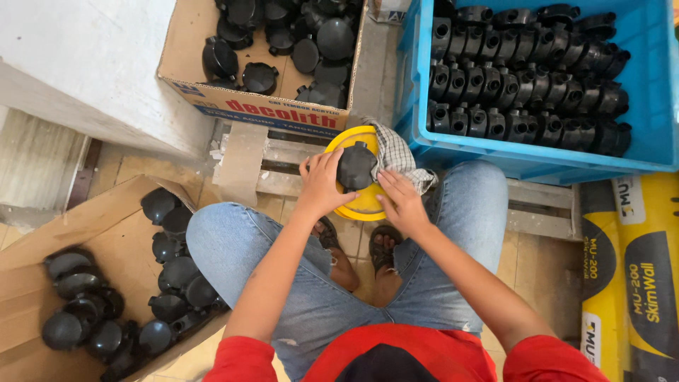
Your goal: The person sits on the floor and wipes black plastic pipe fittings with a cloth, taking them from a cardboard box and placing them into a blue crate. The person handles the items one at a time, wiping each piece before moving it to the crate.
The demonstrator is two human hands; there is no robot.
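Seated among boxes, a person's left hand (322,185) grips a black cap (356,166) on a yellow disc (368,201), steadied by the right hand (402,201), fingers flat, holding nothing

The person is wearing a red short-sleeved shirt (396,357), faded blue jeans (233,247) ripped at the knee, and dark strapped sandals (385,244).

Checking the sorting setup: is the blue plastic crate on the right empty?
No, the blue plastic crate holds tidy rows of black round plastic fittings stacked side by side.
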